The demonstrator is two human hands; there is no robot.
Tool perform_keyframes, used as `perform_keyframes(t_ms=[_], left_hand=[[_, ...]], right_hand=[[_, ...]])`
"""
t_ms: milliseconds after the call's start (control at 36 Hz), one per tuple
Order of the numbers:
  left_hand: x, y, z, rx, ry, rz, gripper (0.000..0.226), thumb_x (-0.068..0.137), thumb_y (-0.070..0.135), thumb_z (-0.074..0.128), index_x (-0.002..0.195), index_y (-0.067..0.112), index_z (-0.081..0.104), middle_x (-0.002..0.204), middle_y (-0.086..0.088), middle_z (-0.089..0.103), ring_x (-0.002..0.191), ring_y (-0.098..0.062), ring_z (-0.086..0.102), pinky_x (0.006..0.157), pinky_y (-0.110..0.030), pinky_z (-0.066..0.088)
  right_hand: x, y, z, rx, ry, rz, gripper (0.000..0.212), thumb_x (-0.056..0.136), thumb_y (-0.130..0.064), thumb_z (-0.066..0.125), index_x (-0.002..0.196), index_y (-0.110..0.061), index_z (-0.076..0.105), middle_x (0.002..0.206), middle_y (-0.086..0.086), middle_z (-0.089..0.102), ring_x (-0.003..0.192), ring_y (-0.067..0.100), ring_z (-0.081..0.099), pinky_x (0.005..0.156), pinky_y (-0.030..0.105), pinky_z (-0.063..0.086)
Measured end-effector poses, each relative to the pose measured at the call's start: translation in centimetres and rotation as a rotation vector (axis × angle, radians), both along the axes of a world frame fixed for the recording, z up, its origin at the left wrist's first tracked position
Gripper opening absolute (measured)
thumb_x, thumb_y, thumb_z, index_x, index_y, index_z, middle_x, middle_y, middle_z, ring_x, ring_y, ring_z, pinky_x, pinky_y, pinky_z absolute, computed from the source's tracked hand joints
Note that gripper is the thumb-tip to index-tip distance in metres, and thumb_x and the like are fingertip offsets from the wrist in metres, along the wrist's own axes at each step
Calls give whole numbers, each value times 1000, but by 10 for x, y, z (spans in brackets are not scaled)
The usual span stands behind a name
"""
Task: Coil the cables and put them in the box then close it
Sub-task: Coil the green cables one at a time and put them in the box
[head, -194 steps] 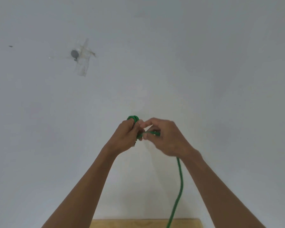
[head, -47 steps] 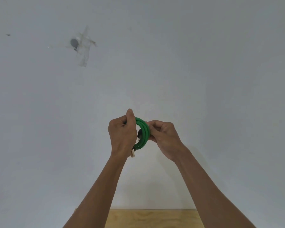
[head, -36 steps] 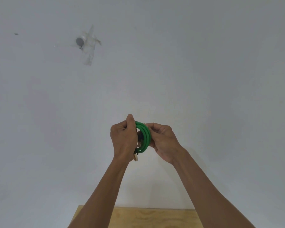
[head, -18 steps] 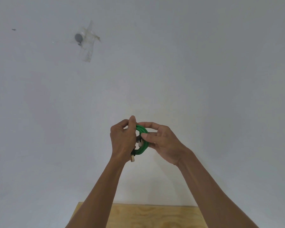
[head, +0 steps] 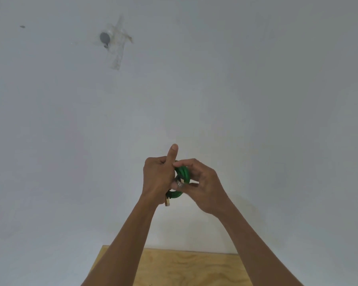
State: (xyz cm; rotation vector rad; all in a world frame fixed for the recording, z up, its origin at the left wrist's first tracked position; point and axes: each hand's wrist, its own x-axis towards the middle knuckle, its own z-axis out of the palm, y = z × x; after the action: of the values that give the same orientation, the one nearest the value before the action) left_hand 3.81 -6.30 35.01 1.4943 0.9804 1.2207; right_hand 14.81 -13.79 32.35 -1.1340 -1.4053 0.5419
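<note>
A green cable (head: pixel 183 174) is wound into a small coil and held up in front of a white wall, between both my hands. My left hand (head: pixel 158 178) grips the coil's left side, thumb pointing straight up. My right hand (head: pixel 201 186) pinches the coil's right side, its fingertips on a metal plug end near the coil's middle. A second connector (head: pixel 167 201) pokes out below my left hand. The box is out of view.
A light wooden tabletop (head: pixel 186 267) shows at the bottom edge, under my forearms. On the white wall at the upper left sits a grey hook (head: pixel 104 38) under clear tape, and a small dark mark (head: pixel 22 27) lies farther left.
The loose cable that hung down has been wound fully into the coil. In the last second my left thumb has lifted upright and my right fingers have shifted onto the plug end.
</note>
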Motion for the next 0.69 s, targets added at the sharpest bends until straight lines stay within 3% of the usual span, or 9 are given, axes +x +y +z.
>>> perform_keyframes(t_ms=[83, 167, 306, 417, 472, 556, 611, 694], left_hand=[[-2, 3, -3, 4, 37, -1, 69, 92, 61, 56, 42, 14, 61, 40, -1, 47, 34, -16, 37, 49, -30, 39], [-2, 4, -1, 34, 62, 34, 76, 90, 65, 56, 62, -6, 63, 52, -14, 46, 42, -22, 37, 50, -34, 42], [-4, -4, 3, 121, 63, 22, 62, 95, 44, 62, 56, -5, 62, 35, 7, 44, 31, -7, 43, 39, -12, 38], [-11, -6, -14, 117, 87, 31, 50, 91, 36, 68, 51, 8, 59, 36, 9, 47, 35, -5, 50, 48, -23, 41], [-17, -4, -23, 66, 67, 62, 46, 88, 34, 71, 52, 6, 62, 37, 8, 43, 37, -12, 41, 50, -30, 41], [-23, -3, -34, -81, -35, 131, 49, 83, 34, 72, 63, -8, 57, 50, -10, 34, 48, -24, 33, 47, -33, 37], [-24, -4, -41, -186, -97, 176, 52, 81, 32, 73, 66, -11, 49, 55, -10, 27, 51, -25, 28, 46, -32, 32], [-26, -6, -51, -295, -165, 221, 45, 80, 29, 73, 55, -2, 52, 50, -4, 23, 53, -26, 25, 48, -33, 31]], right_hand=[[-5, 4, -10, 80, 23, -163, 20, 83, -21, 78, 102, -29, 75, 94, -10, 72, 93, 18, 69, 70, 49, 61], [-14, 3, -13, 118, 101, -192, 13, 87, -16, 74, 97, -26, 73, 93, -4, 74, 88, 19, 73, 75, 42, 61], [-25, -1, -11, 150, 311, -199, 8, 96, -11, 61, 97, -4, 64, 91, 1, 76, 80, 21, 76, 76, 36, 62], [-31, -2, -21, 133, 422, -224, 10, 92, -6, 67, 98, -4, 58, 86, 13, 74, 78, 26, 77, 75, 46, 62], [-31, -2, -32, 113, 422, -244, 15, 87, -6, 73, 93, -9, 60, 87, 14, 74, 83, 29, 76, 77, 50, 60], [-38, -1, -53, 69, 337, -328, 17, 80, -10, 80, 84, -17, 65, 92, 2, 75, 87, 26, 74, 73, 48, 62], [-49, -2, -66, 57, 360, -360, 15, 81, -11, 80, 84, -15, 65, 90, 1, 75, 83, 26, 74, 68, 47, 63], [-64, -5, -79, 69, 463, -384, 11, 83, -8, 77, 89, -10, 69, 86, 4, 75, 79, 27, 75, 65, 47, 63]])
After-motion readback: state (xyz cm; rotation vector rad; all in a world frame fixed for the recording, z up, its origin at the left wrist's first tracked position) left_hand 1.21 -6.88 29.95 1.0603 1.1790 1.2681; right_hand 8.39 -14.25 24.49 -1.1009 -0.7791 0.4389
